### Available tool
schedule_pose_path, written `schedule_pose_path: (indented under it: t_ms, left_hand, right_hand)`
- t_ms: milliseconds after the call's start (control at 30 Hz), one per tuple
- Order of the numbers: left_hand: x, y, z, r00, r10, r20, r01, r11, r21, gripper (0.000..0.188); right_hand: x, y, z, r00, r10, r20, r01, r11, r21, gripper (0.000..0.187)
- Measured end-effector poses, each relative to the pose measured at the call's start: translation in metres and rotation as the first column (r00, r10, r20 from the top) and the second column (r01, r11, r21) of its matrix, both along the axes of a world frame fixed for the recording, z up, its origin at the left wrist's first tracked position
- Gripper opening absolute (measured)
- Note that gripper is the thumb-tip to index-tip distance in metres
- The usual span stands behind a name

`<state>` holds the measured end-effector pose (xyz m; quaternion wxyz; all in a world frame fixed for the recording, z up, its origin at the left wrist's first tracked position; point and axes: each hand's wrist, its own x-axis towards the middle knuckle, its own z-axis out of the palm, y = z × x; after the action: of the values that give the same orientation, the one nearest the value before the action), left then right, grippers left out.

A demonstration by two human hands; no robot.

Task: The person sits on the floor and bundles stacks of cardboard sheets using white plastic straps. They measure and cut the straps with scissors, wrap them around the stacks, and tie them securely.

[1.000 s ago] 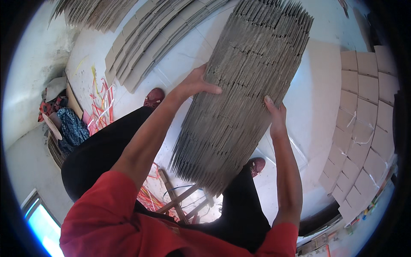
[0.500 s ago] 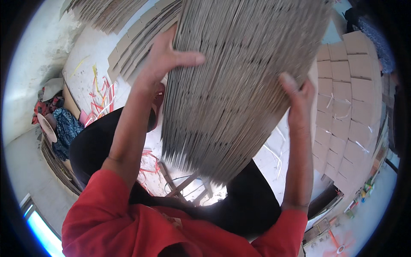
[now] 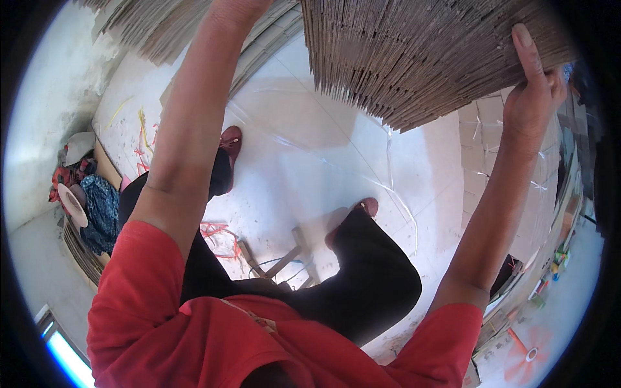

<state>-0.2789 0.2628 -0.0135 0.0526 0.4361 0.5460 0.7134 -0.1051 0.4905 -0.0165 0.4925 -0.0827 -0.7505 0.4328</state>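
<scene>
A thick stack of folded cardboard sheets point(image 3: 414, 58), its many brown edges facing me, is held out at the top of the view, tilted and cut off by the upper rim. My right hand point(image 3: 535, 97) grips its right side, thumb laid over the edges and fingers curled behind. My left arm stretches up to the left of the stack. Only the base of my left hand point(image 3: 240, 8) shows at the upper rim; its fingers are out of sight, so its hold cannot be seen.
More cardboard stacks point(image 3: 152, 29) lie at the far left, and tied cardboard bundles point(image 3: 479, 136) stand at the right. A low wooden stool point(image 3: 281, 262) is between my legs. Red straps point(image 3: 220, 239) and a loose white strap point(image 3: 391, 187) lie on the floor. An orange fan point(image 3: 530, 354) is at lower right.
The cardboard stack has moved away from me, up and to the right, with both arms reaching farther out. The floor and my shoes beneath it have come into view.
</scene>
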Motion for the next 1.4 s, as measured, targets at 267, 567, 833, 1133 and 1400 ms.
schedule_pose_path:
  t_ms: [267,567,833,1133,1400]
  left_hand:
    - [0.013,-0.006,-0.131,0.996,-0.046,0.078,0.069,0.946,-0.316,0.070]
    - [0.013,-0.005,-0.126,0.969,-0.006,0.248,0.094,0.935,-0.342,0.065]
    - [0.011,-0.002,-0.032,0.992,0.051,0.117,0.016,0.861,-0.508,0.074]
    - [0.014,-0.014,-0.180,0.941,0.015,0.338,0.280,0.526,-0.803,0.082]
    - [0.061,-0.046,-0.407,0.943,0.065,0.328,0.250,0.511,-0.822,0.108]
  right_hand:
    - [0.058,-0.023,-0.137,0.876,0.180,0.447,-0.023,0.942,-0.335,0.077]
    - [0.043,-0.034,-0.139,0.899,0.006,0.439,0.031,0.997,-0.077,0.057]
    - [0.047,-0.034,-0.055,0.895,0.088,0.437,0.067,0.943,-0.327,0.049]
    - [0.077,-0.061,-0.195,0.763,0.336,0.553,0.184,0.707,-0.683,0.058]
    - [0.115,-0.076,-0.370,0.514,0.615,0.598,0.383,0.460,-0.801,0.065]
